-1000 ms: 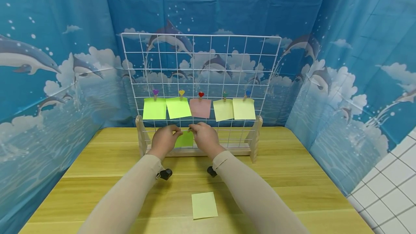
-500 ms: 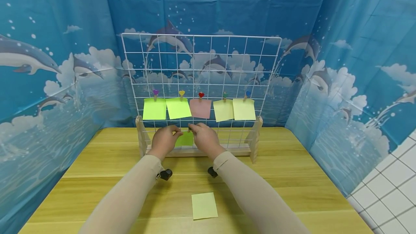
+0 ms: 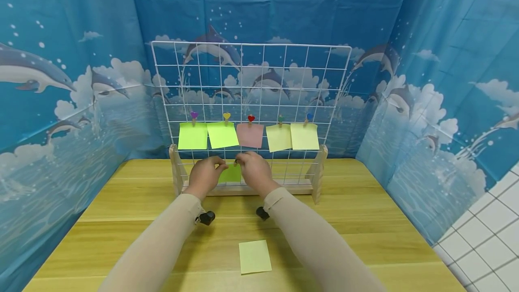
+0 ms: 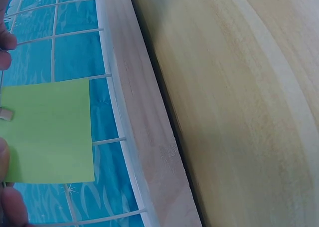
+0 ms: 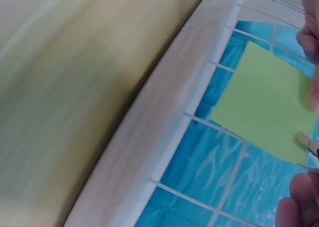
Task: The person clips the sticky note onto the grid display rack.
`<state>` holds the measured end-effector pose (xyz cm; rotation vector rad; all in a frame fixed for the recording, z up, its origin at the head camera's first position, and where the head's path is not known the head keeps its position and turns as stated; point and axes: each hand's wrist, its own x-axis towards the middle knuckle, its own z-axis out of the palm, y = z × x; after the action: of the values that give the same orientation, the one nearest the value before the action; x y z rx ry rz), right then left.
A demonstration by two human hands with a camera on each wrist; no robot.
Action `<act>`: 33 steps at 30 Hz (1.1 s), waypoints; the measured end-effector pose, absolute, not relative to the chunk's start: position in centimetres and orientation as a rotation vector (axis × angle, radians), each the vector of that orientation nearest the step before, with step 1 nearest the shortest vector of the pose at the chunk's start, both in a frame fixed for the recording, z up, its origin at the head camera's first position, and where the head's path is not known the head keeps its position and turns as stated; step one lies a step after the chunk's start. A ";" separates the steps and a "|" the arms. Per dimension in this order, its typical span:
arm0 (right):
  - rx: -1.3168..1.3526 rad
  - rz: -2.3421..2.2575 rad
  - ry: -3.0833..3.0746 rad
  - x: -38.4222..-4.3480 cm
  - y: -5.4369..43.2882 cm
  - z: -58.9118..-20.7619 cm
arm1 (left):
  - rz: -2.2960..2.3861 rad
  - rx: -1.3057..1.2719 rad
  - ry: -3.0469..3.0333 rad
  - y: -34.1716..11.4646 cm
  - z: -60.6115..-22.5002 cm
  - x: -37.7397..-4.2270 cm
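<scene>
A green sticky note [image 3: 230, 174] lies against the lower wires of a white wire grid [image 3: 263, 67]. My left hand [image 3: 204, 175] pinches the note near its upper left corner. At the note's top edge, my right hand [image 3: 256, 171] holds a small wooden clothespin [image 5: 305, 139], whose tip overlaps the paper. The left wrist view shows the same clothespin [image 4: 6, 114] biting over the edge between the two hands. Its rear end is hidden by the right fingers.
Above the hands, a row of notes hangs on heart-topped clothespins, among them a pink note [image 3: 250, 135]. A pale yellow note [image 3: 254, 257] lies on the wooden table [image 3: 348, 233] between the forearms. Wooden feet [image 3: 319, 175] support the grid; a dolphin-print curtain [image 3: 308, 3] stands behind.
My right hand and wrist have shifted slightly left at the clothespin. The left hand and the green note stay almost in place.
</scene>
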<state>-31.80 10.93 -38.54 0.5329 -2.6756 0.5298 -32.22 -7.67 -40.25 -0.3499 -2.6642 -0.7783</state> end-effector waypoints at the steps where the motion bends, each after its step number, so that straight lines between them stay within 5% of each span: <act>1: 0.526 0.539 -2.674 -31.8 10.9 -38.6 | -0.779 -0.348 -2.664 -7.7 -40.2 -32.2; 33: 0.608 0.652 -2.719 -31.4 11.5 -39.3 | -0.679 -0.425 -2.677 -7.9 -39.8 -31.7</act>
<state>-31.38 11.52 -39.25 0.6076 -2.7190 0.6525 -31.68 -7.88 -39.81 -0.4249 -2.6775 -0.6793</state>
